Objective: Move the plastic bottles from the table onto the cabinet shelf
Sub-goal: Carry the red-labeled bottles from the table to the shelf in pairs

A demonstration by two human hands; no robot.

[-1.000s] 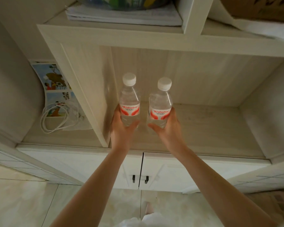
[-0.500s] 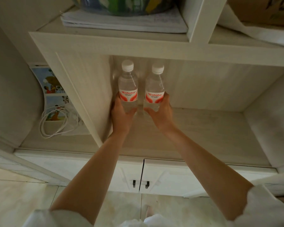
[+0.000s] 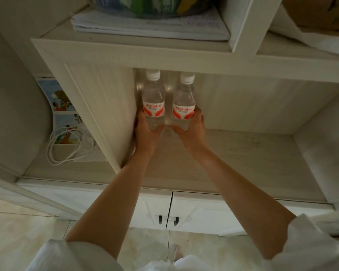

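At the shelf's (image 3: 233, 153) back left corner stand two clear, ribbed plastic bottles, upright, white-capped, red-labelled. Left hand (image 3: 146, 132) grasps the left bottle (image 3: 153, 98) low; right hand (image 3: 193, 129) grasps the right bottle (image 3: 184, 100) likewise.

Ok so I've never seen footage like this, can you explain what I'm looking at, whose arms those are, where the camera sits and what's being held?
There is no machine here. The camera is worn on a person's head, looking forward and down, so the two bare arms are that person's own. The left hand has its grip round one clear water bottle, and the right hand grips a second bottle. Both bottles stand upright, side by side, deep in the left corner of an open cabinet shelf. A coiled white cable lies in the next compartment to the left, and stacked papers sit on the shelf above.
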